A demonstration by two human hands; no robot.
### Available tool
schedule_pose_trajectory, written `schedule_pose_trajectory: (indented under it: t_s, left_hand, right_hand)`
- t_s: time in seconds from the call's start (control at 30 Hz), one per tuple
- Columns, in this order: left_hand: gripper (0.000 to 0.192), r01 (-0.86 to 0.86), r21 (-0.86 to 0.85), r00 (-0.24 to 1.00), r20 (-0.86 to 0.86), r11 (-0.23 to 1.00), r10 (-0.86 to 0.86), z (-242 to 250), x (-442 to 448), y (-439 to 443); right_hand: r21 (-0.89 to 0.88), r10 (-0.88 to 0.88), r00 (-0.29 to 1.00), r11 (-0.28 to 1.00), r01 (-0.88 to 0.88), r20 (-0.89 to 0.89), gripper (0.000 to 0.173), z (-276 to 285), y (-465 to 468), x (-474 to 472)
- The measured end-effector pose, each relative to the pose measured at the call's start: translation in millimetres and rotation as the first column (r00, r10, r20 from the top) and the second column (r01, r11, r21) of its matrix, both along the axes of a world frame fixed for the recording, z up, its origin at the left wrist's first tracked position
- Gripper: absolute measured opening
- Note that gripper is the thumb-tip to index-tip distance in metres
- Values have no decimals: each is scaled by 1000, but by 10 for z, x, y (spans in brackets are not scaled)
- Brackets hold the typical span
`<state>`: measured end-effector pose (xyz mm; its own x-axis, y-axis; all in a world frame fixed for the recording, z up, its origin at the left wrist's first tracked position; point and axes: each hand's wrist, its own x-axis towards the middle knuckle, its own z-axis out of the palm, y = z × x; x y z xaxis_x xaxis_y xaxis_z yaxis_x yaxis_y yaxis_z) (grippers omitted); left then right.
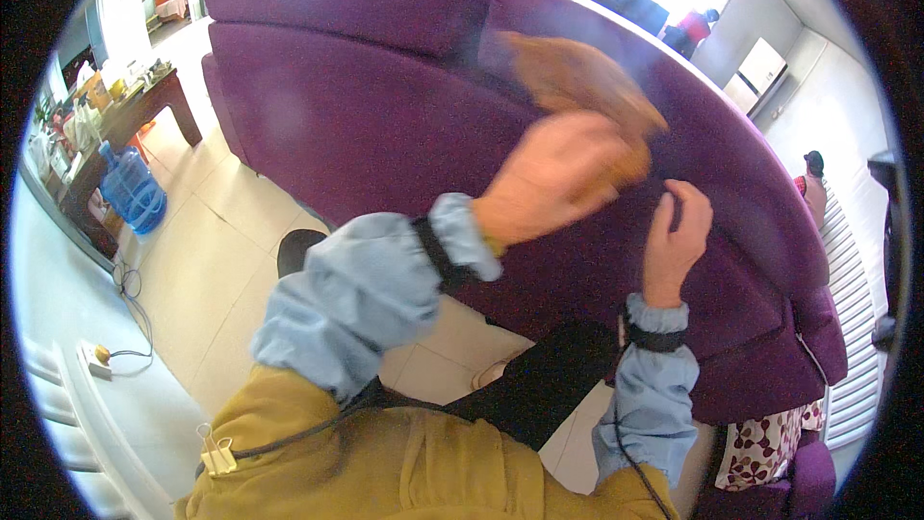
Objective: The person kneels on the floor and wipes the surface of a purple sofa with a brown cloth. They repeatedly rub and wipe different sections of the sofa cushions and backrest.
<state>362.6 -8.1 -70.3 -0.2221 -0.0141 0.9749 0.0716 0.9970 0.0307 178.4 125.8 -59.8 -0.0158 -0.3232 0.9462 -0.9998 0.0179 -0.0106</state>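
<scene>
A large purple fabric sofa [361,108] fills the middle of the view. Above its seat, my left hand [556,173] is closed on a brown object [585,79], blurred by motion; it may be a cloth or a brush, I cannot tell which. To the right, my right hand [677,242] hovers over or rests near the seat, its thumb and fingers apart and nothing in them. Both forearms wear light blue sleeves with black wrist straps.
A wooden table [162,97] with bags and boxes stands at the left, a blue water jug [133,188] beside it. A power strip [97,360] and cable lie lower left. A patterned cushion [761,451] is at the lower right. Two people are farther off.
</scene>
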Motion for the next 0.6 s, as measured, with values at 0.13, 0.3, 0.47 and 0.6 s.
schedule_pose_trajectory:
  t_s: [0.13,0.3,0.47,0.6]
  left_hand:
    - [62,-56,-230,900,409,972,149,-19,-728,1]
    - [56,-55,-218,897,418,974,144,-48,-805,-372]
    - [46,-226,-95,877,412,969,245,94,-217,-996]
    - [46,-479,33,782,471,877,409,133,322,-1508]
  right_hand:
    - [92,-297,952,949,303,-71,21,-93,-41,-625]
    - [110,-366,925,920,376,-98,24,-299,-4,-971]
    - [70,-387,913,915,397,-127,25,-276,23,-1073]
    - [35,-350,928,934,357,-129,28,-256,-4,-1105]
